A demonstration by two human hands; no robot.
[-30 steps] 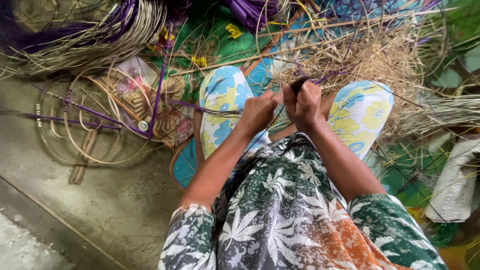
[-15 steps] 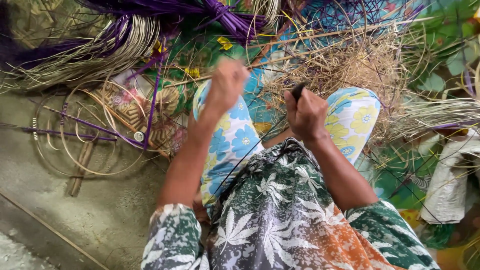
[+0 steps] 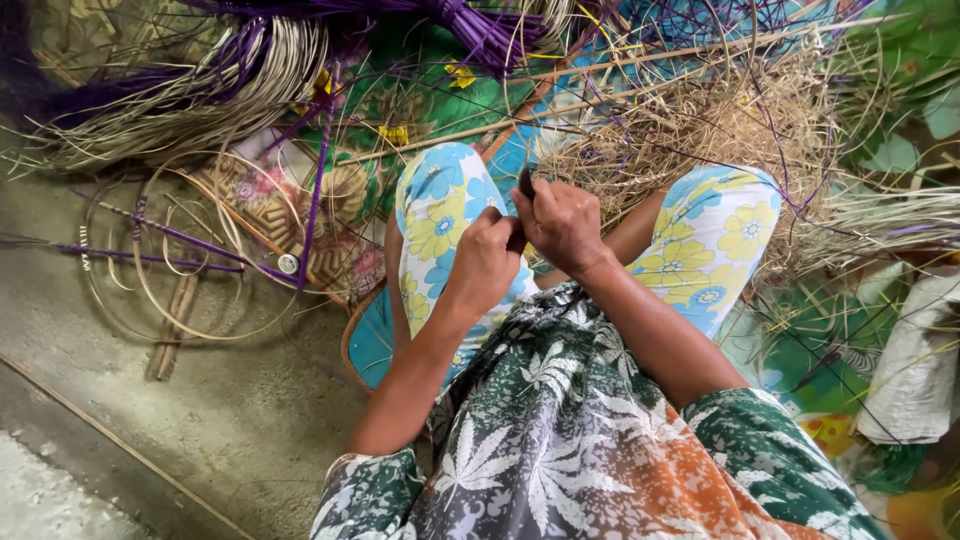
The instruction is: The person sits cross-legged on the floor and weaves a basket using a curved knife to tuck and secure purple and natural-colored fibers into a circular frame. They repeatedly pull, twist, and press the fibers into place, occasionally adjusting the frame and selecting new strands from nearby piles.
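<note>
Right hand (image 3: 563, 222) grip pinching dark blade (image 3: 526, 183) — tip just above, left hand (image 3: 487, 258) clenched against it.

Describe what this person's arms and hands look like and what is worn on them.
Both arms are bare from the short sleeves down. The left sleeve is dark green with pale grey leaf prints; the right sleeve shows the same leaf print with orange patches. No rings, watch or gloves show on the left hand or the right hand.

- Left hand (image 3: 487, 258): fingers curled shut, knuckles up, touching the right hand.
- Right hand (image 3: 562, 225): closed in a pinch, just beside the left.
- Forearms: bare, converging forward.
</note>
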